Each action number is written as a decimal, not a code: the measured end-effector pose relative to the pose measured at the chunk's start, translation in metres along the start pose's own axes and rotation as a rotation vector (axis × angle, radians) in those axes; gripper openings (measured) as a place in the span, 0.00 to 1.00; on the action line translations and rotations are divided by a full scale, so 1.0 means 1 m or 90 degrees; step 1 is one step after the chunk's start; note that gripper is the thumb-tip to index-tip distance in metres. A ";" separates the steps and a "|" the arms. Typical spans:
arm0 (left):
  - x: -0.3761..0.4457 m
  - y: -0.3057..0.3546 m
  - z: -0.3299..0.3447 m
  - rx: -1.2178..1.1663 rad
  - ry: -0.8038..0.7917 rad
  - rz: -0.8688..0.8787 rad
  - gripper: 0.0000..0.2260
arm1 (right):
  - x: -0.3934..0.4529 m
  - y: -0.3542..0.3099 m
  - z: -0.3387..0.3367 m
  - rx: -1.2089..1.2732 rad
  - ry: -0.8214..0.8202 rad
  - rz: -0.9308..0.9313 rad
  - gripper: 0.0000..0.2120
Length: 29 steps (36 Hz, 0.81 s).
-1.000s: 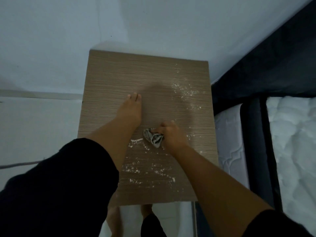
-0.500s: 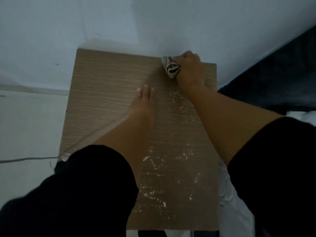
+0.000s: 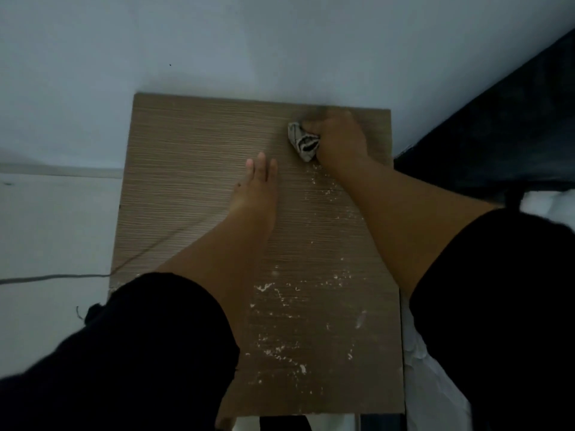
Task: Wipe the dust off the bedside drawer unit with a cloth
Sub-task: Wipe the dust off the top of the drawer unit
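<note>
cloth (image 3: pixel 303 142) in right hand (image 3: pixel 337 141), far corner

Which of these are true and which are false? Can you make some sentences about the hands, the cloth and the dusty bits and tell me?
1. The right hand grips a crumpled cloth. True.
2. The left hand holds the cloth. False: it rests flat on the drawer unit's top, fingers straight, holding nothing.
3. The cloth is near the far edge of the top, by the wall. True.
4. The top is all clean. False: white dust specks lie on the near part.
5. A cable runs across the floor on the left. True.
6. Both sleeves are white. False: the sleeves are black.
</note>
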<state>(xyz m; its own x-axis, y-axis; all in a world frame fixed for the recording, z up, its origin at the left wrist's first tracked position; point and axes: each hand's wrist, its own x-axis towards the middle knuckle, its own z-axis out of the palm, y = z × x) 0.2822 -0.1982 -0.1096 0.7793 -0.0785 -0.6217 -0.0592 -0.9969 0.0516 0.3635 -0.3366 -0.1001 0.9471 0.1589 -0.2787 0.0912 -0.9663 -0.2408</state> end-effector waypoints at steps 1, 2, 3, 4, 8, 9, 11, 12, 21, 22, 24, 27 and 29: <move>-0.001 0.000 0.001 -0.001 0.006 -0.002 0.45 | -0.010 -0.002 0.003 -0.004 -0.006 0.002 0.18; -0.004 -0.001 0.003 -0.005 0.013 -0.003 0.44 | -0.022 -0.004 0.006 -0.011 -0.011 0.000 0.19; -0.006 -0.001 0.004 -0.012 0.020 -0.005 0.43 | -0.035 -0.005 0.010 -0.017 -0.012 -0.005 0.19; -0.009 0.000 0.004 -0.022 0.028 -0.009 0.42 | -0.047 -0.007 0.015 -0.016 -0.010 -0.010 0.18; -0.019 0.002 0.008 -0.044 0.059 -0.017 0.35 | -0.101 -0.015 0.035 0.024 -0.021 0.008 0.20; -0.021 0.003 0.009 -0.047 0.066 -0.019 0.33 | -0.113 -0.017 0.039 0.028 -0.029 0.008 0.20; -0.025 0.004 0.013 -0.045 0.081 -0.020 0.29 | -0.138 -0.021 0.046 0.016 -0.040 0.002 0.19; -0.029 0.004 0.016 -0.044 0.084 -0.016 0.27 | -0.151 -0.023 0.050 0.011 -0.044 -0.001 0.20; -0.041 0.000 0.027 -0.071 0.048 -0.001 0.30 | -0.193 -0.029 0.062 0.023 -0.050 0.002 0.19; -0.040 0.001 0.026 -0.074 0.047 -0.004 0.31 | -0.189 -0.028 0.061 0.017 -0.055 0.000 0.19; -0.038 0.006 0.023 -0.078 0.046 -0.010 0.31 | -0.175 -0.026 0.059 0.001 -0.062 -0.006 0.17; -0.029 0.014 0.015 -0.085 0.069 0.000 0.24 | -0.148 -0.015 0.047 0.035 -0.046 0.016 0.14; -0.022 0.023 0.005 -0.079 0.060 0.013 0.28 | -0.128 -0.003 0.033 0.048 -0.009 -0.012 0.14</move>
<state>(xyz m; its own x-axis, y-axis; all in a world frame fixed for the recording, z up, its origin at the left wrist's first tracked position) 0.2609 -0.2193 -0.0986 0.8344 -0.0919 -0.5435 -0.0026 -0.9866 0.1628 0.2318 -0.3472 -0.0940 0.9410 0.1800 -0.2867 0.0850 -0.9454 -0.3146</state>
